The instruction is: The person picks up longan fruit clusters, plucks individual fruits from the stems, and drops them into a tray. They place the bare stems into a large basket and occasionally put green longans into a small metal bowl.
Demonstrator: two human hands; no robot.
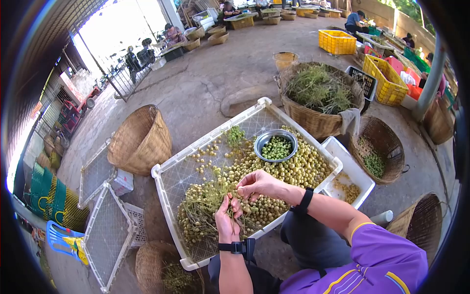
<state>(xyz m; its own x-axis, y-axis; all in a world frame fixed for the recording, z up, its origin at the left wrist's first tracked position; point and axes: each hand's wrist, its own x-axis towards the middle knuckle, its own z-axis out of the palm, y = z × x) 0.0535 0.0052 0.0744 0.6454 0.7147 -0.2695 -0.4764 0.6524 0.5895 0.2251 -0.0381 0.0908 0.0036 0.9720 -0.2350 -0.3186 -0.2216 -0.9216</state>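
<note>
A white-rimmed mesh tray (pixel 211 131) lies across my lap, holding many round yellow-green fruits (pixel 309 159) and a heap of stemmed sprigs (pixel 198 208) at its near left. My left hand (pixel 228 216) is closed around a sprig at the heap's right edge. Just above and to the right, my right hand (pixel 257 185) is pinched at the upper part of that sprig; what lies between its fingertips is too small to name. A metal bowl (pixel 275 145) with small green fruits sits on the fruits beyond my right hand.
Woven baskets stand around the tray: an upright one (pixel 139 139) at left, one with green sprigs (pixel 313 115) behind, another (pixel 379 149) at right. A white bin (pixel 360 179) touches the tray's right side. Yellow crates (pixel 337 43) and seated people are farther back.
</note>
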